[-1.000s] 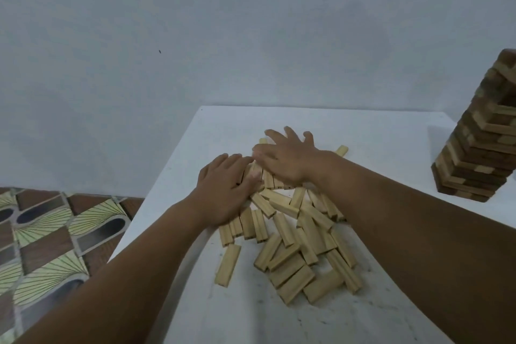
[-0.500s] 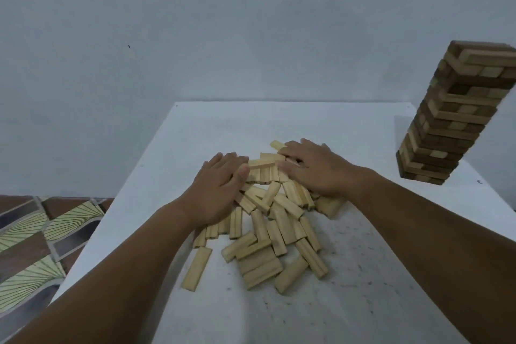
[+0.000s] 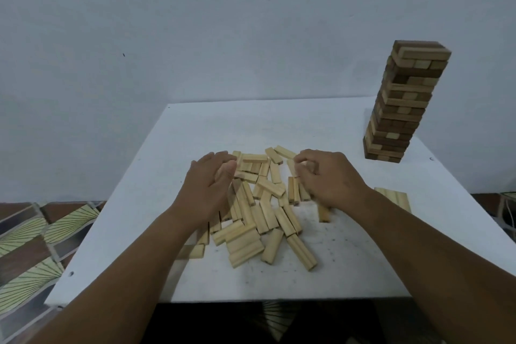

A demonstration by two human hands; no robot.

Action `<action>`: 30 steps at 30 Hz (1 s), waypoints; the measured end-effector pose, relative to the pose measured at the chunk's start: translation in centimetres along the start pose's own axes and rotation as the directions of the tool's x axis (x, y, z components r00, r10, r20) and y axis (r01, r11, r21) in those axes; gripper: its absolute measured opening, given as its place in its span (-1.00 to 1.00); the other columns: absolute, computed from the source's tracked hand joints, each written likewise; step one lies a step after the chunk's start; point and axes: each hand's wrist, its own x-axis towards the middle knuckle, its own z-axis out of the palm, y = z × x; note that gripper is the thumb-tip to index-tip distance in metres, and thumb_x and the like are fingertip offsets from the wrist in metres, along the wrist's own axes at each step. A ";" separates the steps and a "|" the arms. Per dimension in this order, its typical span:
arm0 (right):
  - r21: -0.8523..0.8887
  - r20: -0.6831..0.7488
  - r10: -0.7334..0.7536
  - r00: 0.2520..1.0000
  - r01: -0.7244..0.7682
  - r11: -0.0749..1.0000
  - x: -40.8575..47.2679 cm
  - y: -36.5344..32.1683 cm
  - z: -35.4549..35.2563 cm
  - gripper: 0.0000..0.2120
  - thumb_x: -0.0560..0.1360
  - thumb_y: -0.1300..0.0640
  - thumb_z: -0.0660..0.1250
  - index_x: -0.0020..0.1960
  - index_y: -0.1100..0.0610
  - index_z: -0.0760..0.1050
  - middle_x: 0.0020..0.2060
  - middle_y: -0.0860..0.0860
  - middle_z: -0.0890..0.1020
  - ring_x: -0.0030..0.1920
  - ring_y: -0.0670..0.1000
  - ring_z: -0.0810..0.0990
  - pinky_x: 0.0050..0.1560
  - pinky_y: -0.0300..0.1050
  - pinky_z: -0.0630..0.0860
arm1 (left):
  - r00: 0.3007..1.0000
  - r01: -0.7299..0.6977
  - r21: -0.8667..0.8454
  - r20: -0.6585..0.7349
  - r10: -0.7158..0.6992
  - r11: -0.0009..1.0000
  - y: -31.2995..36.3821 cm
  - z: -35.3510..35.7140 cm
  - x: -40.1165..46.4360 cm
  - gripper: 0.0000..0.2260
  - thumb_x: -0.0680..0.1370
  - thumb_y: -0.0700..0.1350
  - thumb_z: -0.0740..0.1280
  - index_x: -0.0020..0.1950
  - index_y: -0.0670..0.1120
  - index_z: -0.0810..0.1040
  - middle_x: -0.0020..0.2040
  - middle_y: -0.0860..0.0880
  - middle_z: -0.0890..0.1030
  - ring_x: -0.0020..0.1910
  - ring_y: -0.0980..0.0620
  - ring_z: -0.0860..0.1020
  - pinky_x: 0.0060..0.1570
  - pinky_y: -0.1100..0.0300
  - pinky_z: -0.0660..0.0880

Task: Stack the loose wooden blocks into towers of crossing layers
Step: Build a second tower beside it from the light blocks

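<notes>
The loose blocks (image 3: 252, 205) are seen to be of pale, unvarnished wood with a matt face and faint lengthwise grain, while the tower (image 3: 402, 105) is built of darker brown wood mixed with lighter pieces, likewise matt. The table (image 3: 195, 131) is topped with a smooth white surface, possibly laminate, dulled by dark specks and scuffs near the front. The floor tiles (image 3: 36, 234) are given a slight sheen, and the wall (image 3: 223, 22) is painted flat.

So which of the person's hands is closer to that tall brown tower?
The right hand. It sits over the pile's right side, with the tower farther right and back. The left hand is across the pile, farther away.
</notes>
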 end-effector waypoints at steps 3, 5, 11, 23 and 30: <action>0.037 -0.071 -0.031 0.997 0.033 0.999 -2.0 -0.6 -1.5 -0.82 0.58 0.06 0.28 0.13 -0.05 0.61 0.13 -0.06 0.64 0.12 -0.04 0.59 0.16 -0.10 0.49 | 0.997 -0.012 -0.075 -0.070 0.007 0.997 1.7 0.0 -1.2 -0.89 0.60 -0.05 0.32 0.08 0.09 0.62 -0.03 0.27 0.57 -0.02 0.27 0.54 -0.02 0.28 0.44; 0.040 -0.131 -0.085 0.988 0.091 0.995 -4.1 -0.8 -2.5 -0.82 0.57 0.12 0.30 0.12 -0.01 0.63 0.10 -0.11 0.66 0.12 -0.13 0.57 0.16 -0.20 0.44 | 0.999 -0.034 -0.081 -0.039 0.031 0.996 3.0 0.5 -2.4 -0.89 0.56 -0.08 0.37 0.00 0.14 0.63 -0.13 0.23 0.61 -0.18 0.26 0.53 -0.16 0.28 0.43; -0.226 0.012 -0.248 0.969 0.244 0.943 -10.3 0.6 -1.6 -0.73 0.53 0.09 0.23 0.13 0.06 0.64 0.08 -0.06 0.66 0.10 -0.01 0.53 0.15 -0.05 0.50 | 0.945 -0.317 0.213 0.148 0.290 0.924 5.4 3.4 -5.8 -0.85 0.39 0.08 0.30 -0.14 0.21 0.65 0.00 0.27 0.54 0.16 0.17 0.42 0.20 0.01 0.25; -0.201 -0.061 -0.262 0.963 0.245 0.948 -14.8 2.8 -3.3 -0.80 0.45 0.17 0.32 0.00 0.07 0.69 -0.01 -0.08 0.69 -0.04 0.00 0.61 -0.03 0.00 0.57 | 0.908 -0.398 0.343 0.278 0.312 0.851 7.9 7.5 -7.1 -0.85 0.46 0.13 0.30 -0.07 0.30 0.66 0.23 0.23 0.41 0.35 0.09 0.26 0.20 0.04 0.02; -0.179 -0.053 -0.178 0.983 0.166 0.970 -14.9 5.0 -4.1 -0.68 0.57 -0.10 0.14 0.17 -0.04 0.58 0.15 -0.15 0.61 0.15 -0.07 0.53 0.16 0.05 0.45 | 0.945 -0.297 0.305 0.233 0.231 0.905 9.2 9.7 -5.0 -0.91 0.49 0.04 0.41 -0.09 0.26 0.67 0.12 0.24 0.42 0.24 0.15 0.27 0.13 0.09 0.04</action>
